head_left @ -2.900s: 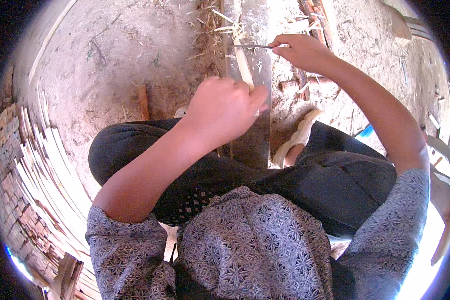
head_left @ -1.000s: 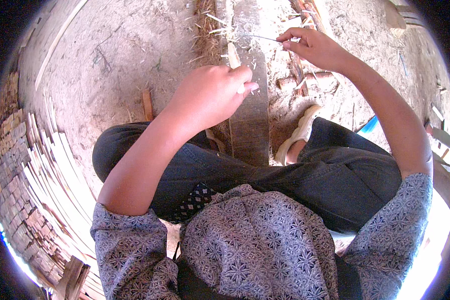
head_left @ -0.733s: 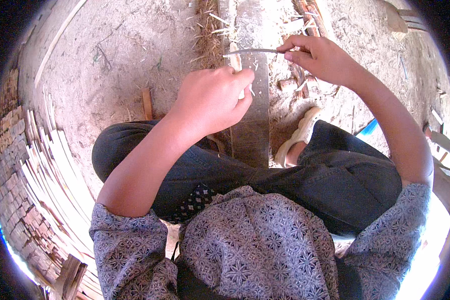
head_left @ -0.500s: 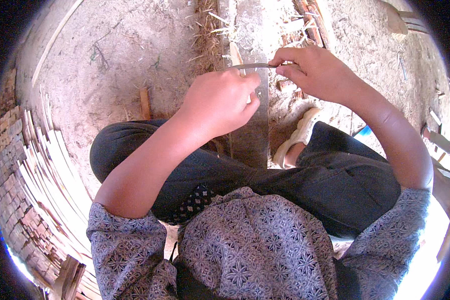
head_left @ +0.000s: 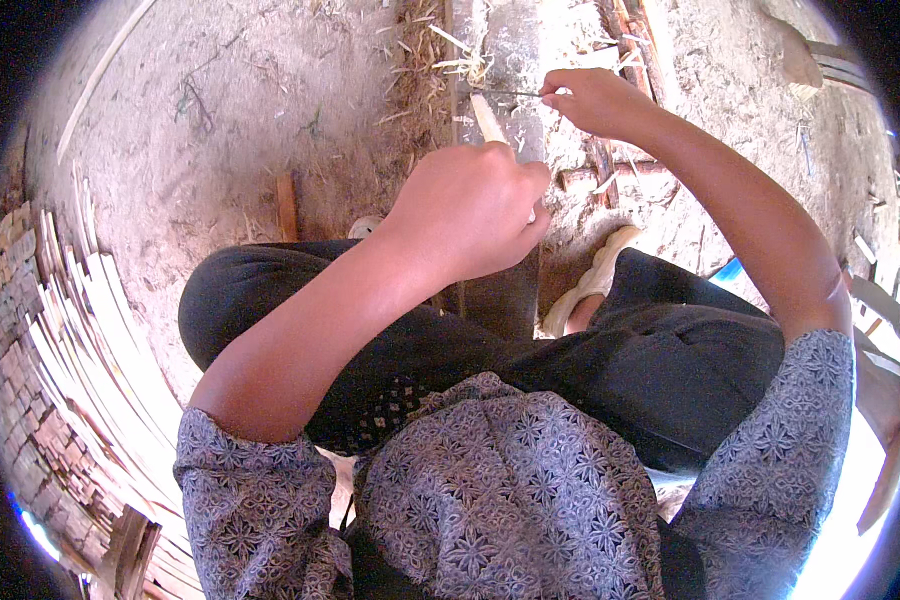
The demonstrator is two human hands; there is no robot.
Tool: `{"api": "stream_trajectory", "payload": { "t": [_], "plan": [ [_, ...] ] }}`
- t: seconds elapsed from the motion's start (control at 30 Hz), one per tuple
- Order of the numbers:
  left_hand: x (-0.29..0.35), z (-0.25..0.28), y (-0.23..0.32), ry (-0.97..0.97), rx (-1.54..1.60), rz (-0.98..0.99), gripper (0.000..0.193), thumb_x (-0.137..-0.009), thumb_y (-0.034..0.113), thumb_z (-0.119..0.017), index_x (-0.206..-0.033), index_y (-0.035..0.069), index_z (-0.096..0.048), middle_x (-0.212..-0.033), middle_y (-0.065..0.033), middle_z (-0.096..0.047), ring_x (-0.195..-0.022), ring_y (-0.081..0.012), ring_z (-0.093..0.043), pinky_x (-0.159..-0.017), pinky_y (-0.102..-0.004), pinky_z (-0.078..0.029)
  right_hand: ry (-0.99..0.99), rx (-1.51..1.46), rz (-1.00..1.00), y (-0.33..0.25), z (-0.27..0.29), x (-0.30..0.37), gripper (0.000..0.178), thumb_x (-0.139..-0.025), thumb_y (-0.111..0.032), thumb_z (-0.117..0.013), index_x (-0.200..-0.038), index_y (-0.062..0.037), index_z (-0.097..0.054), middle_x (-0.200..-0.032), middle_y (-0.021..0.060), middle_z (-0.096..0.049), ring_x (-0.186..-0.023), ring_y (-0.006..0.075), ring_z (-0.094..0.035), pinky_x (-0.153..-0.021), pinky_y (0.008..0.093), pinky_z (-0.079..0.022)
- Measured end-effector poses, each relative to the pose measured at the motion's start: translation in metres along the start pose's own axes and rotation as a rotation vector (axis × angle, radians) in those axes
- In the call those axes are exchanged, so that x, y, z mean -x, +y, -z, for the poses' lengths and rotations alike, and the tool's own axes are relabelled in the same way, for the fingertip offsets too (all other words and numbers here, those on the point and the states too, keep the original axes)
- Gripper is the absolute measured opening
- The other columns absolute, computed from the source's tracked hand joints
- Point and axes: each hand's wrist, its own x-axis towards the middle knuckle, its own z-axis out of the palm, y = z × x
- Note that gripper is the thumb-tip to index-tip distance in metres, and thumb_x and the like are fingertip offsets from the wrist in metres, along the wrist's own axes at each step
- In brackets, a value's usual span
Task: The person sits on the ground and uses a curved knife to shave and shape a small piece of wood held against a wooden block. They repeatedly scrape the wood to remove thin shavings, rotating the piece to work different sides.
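Down at the plank [head_left: 515, 300] now, with 2 hands at work! Closed in a full fist with the left hand [head_left: 475, 210], and wrapped right round the lower part of a pale strip of wood [head_left: 489, 120]. Poking up past the knuckles, angled slightly leftward toward its far end, above the plank. Over to the right hand [head_left: 592, 103]: pinched nearly shut, thumb against finger, with hold of the near end of a thin dark blade [head_left: 512, 93]. Stretched out leftward from there, almost level, right up to the far tip of the wood. Touching or just clear of it? Too small to tell. Just beyond, scattered in a tangle on the plank: pale shavings [head_left: 462, 62]. Off to the right, on the dusty ground, rough lengths of wood [head_left: 630, 45]. Nearer in, beside the plank, a pale shoe [head_left: 595, 272] on the right foot. Far out left, stacked long and bright near the curved rim: pale slats [head_left: 100, 345], right alongside brownish blocks [head_left: 30, 390].
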Motion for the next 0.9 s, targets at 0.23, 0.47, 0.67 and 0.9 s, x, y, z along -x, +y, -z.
{"api": "stream_trajectory", "payload": {
  "t": [0.23, 0.47, 0.67, 0.9],
  "plan": [
    [0.011, -0.005, -0.006, 0.068, -0.019, -0.008, 0.023, -0.087, 0.028, -0.064, -0.082, 0.006, -0.068, -0.071, -0.017, -0.064, -0.065, -0.0363, -0.069, -0.061, -0.0474, -0.058, -0.128, -0.274, -0.137, -0.059, 0.055, 0.068, 0.031, -0.1, -0.035, -0.061, -0.111, -0.0069, -0.069, -0.079, 0.0111, -0.066, -0.066, 0.016, -0.058, -0.066, 0.0336, -0.047],
    [0.004, -0.021, -0.002, 0.107, -0.132, -0.008, 0.039, -0.096, 0.043, -0.061, -0.075, 0.01, -0.067, -0.068, -0.0127, -0.063, -0.059, -0.0329, -0.068, -0.054, -0.0444, -0.056, -0.022, -0.198, 0.039, -0.047, 0.018, 0.068, 0.027, -0.101, -0.029, -0.06, -0.114, -0.0064, -0.065, -0.079, 0.0135, -0.069, -0.07, 0.0213, -0.067, -0.067, 0.0377, -0.05],
    [0.009, -0.019, -0.004, 0.138, -0.113, 0.009, 0.035, -0.097, 0.039, -0.062, -0.077, 0.01, -0.067, -0.068, -0.0132, -0.064, -0.06, -0.0339, -0.067, -0.055, -0.0449, -0.056, -0.041, -0.162, 0.044, -0.052, 0.01, 0.048, 0.028, -0.1, -0.034, -0.059, -0.115, -0.0109, -0.063, -0.081, 0.014, -0.071, -0.072, 0.0357, -0.069, -0.067, 0.0454, -0.052],
    [0.006, -0.016, -0.002, 0.142, -0.055, 0.118, 0.033, -0.099, 0.037, -0.059, -0.086, 0.008, -0.068, -0.075, -0.0187, -0.065, -0.069, -0.0406, -0.066, -0.062, -0.0502, -0.054, 0.055, -0.172, 0.09, -0.058, 0.011, 0.051, 0.032, -0.101, -0.042, -0.055, -0.112, -0.0133, -0.065, -0.08, 0.015, -0.07, -0.076, 0.0359, -0.07, -0.071, 0.0477, -0.053]
  ]
}}
